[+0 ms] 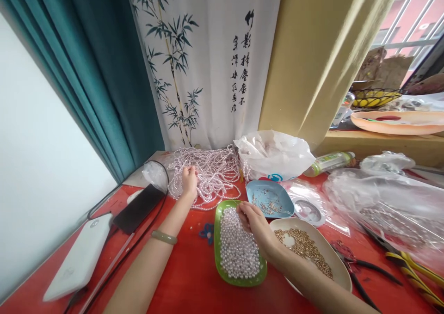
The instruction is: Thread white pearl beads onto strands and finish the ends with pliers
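**Hand and Bead Positions at the Worktop**

Your left hand (189, 181) rests on the pile of pearl strands (211, 175) at the far side of the red worktop (183, 277), fingers curled down into the strands; whether it grips a strand cannot be told. A green bangle (164, 237) sits on that forearm.

Your right hand (255, 225) lies over the far end of the green tray (222, 270), fingers drawn narrow and bent down into the loose pearls (237, 251) that fill it. Whether a pearl is pinched between the fingertips cannot be told.

Just right of the green tray stands the cream dish (338, 267) of gold beads (305, 244), partly under your right wrist. The blue dish (270, 198) of metal pins lies just beyond your right hand. Pliers (371, 267) lie on the worktop to the right. A phone (138, 207) and a white power bank (81, 258) lie to the left.
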Available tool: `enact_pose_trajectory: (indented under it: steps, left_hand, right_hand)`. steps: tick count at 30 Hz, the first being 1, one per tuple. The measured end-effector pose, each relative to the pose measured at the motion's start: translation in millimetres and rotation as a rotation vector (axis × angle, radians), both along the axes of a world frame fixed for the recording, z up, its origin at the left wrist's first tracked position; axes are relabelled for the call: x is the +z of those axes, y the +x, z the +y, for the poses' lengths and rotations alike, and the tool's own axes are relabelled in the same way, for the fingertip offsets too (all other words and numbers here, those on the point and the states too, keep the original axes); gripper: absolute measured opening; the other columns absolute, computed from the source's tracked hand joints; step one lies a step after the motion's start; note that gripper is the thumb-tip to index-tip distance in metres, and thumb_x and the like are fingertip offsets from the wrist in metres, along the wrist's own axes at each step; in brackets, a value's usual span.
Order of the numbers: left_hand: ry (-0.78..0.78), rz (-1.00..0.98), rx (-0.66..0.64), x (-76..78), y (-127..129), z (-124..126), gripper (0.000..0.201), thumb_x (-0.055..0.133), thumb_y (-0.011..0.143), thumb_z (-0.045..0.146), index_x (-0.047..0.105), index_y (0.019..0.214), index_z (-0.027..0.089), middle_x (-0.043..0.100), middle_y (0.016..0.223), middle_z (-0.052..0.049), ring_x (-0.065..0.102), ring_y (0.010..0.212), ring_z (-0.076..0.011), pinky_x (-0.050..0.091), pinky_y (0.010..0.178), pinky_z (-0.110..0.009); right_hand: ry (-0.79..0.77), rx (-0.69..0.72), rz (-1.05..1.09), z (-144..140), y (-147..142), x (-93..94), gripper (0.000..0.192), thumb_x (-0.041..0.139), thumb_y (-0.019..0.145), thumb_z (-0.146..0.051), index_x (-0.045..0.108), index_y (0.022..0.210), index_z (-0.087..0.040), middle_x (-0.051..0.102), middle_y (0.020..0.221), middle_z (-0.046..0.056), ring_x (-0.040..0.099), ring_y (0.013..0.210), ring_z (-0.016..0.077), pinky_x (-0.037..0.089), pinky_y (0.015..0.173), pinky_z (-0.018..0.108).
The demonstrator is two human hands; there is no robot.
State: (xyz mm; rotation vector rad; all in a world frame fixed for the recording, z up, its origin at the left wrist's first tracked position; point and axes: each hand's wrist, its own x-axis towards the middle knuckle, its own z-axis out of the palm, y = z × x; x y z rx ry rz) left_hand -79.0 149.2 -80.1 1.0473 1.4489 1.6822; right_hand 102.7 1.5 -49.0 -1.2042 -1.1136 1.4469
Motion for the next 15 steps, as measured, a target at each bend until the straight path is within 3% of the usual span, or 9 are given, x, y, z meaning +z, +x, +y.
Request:
enact_pose_trajectory:
  steps: [3,5,9,12,15]
  left_hand:
    - [0.007,0.008,0.015,-0.5,1,1,0.008,0.039,0.081,0.026,0.04,0.079,0.018,0.044,0.058,0.005,0.032,0.036,-0.0053,0.026,0.039,-0.018]
    - [0.027,0.035,0.012,-1.3,5,0,0.008,0.041,0.08,0.025,0.042,0.077,0.018,0.044,0.057,0.005,0.036,0.039,-0.0066,0.029,0.042,-0.019]
    - [0.07,0.118,-0.048,-5.0,18,-5,0.009,0.043,0.08,0.02,0.043,0.072,0.018,0.047,0.056,0.004,0.045,0.05,-0.0092,0.035,0.051,-0.021]
    - [0.081,0.176,-0.099,-7.8,28,-9,0.009,0.043,0.081,0.018,0.043,0.072,0.018,0.047,0.056,0.003,0.046,0.053,-0.0103,0.036,0.056,-0.022]
    - [0.075,0.211,-0.127,-7.8,33,-12,0.009,0.041,0.082,0.019,0.043,0.074,0.018,0.047,0.056,0.004,0.046,0.054,-0.0109,0.036,0.058,-0.023]
  right_hand:
    - [0.196,0.039,-0.3,-7,2,2.6,0.026,0.036,0.082,-0.035,0.044,0.064,-0.018,0.04,0.058,-0.003,0.039,0.054,0.0101,0.033,0.052,0.023]
    - [0.324,0.14,-0.492,-10,4,1.7,0.025,0.036,0.083,-0.032,0.051,0.07,-0.017,0.052,0.07,0.002,0.049,0.07,0.014,0.039,0.065,0.026]
    - [0.531,0.327,-0.747,-16,13,0.4,0.026,0.036,0.085,-0.024,0.061,0.088,-0.018,0.059,0.101,0.008,0.053,0.099,0.019,0.039,0.088,0.034]
    - [0.619,0.38,-0.884,-19,14,12.8,0.028,0.036,0.086,-0.024,0.062,0.097,-0.019,0.059,0.11,0.008,0.053,0.104,0.0198,0.041,0.09,0.035]
    - [0.773,0.421,-0.942,-14,-7,39.9,0.028,0.037,0.086,-0.024,0.061,0.101,-0.02,0.062,0.104,0.007,0.057,0.098,0.0185,0.046,0.084,0.033]
